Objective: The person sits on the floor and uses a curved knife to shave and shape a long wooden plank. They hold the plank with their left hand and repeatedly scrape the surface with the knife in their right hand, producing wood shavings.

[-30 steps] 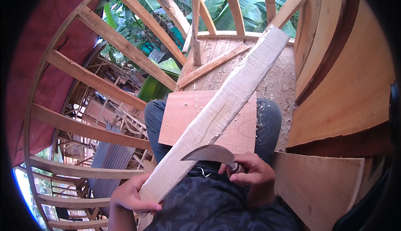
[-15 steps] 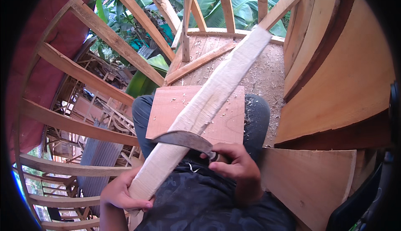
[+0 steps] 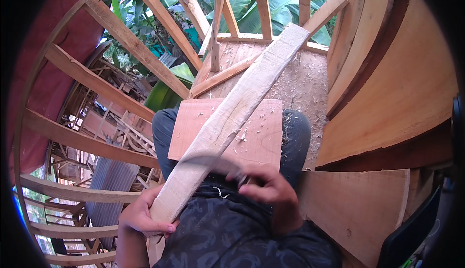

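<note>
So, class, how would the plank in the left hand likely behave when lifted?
The plank is probably stiff, as it looks straight along its length. Its far end may dip, since it reaches well beyond the left hand gripping its near end. Its rough-looking face suggests little slipperiness.

plank (image 3: 227, 118) over board (image 3: 259, 137) | knife (image 3: 208, 163) over plank's near half | slats (image 3: 97, 80) left | panel (image 3: 387, 98) right

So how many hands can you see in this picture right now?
2: the left hand at lower left, holding the near end of the pale plank, and the right hand at lower centre, holding the curved knife. No others show.
</note>
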### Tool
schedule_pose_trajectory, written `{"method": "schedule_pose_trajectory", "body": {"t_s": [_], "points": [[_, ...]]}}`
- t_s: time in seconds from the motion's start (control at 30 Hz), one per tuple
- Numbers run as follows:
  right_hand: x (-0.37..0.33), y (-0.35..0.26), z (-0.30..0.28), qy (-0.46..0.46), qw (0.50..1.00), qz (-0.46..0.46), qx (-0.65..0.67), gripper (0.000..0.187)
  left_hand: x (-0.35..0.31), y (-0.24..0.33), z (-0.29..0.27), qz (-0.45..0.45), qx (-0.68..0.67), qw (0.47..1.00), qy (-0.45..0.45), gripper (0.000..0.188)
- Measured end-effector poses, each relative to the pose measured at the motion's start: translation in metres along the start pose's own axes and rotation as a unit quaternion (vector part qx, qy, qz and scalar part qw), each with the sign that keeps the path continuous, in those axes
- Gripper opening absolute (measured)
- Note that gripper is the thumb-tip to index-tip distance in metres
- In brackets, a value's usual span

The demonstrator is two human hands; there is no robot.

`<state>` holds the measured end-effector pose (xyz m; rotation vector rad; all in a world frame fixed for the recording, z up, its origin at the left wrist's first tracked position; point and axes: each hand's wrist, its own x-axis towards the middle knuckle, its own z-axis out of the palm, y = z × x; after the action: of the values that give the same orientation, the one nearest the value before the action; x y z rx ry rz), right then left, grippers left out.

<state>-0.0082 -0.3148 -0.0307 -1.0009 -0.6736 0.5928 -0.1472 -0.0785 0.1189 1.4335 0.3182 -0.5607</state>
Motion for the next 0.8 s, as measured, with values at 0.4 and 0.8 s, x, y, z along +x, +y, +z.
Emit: {"method": "schedule_pose_trajectory", "body": {"t_s": [0.4,0.8], "points": [[0.012,-0.001,-0.007,0.076,0.991,0.05,0.103,0.029,0.032,-0.011,-0.027,0.019,-0.063,0.998,0.0,0.074],[0.019,0.012,0.013,0.303,0.857,-0.219,-0.355,0.037,0.065,-0.023,-0.06,0.036,-0.055,0.995,-0.078,0.061]]}}
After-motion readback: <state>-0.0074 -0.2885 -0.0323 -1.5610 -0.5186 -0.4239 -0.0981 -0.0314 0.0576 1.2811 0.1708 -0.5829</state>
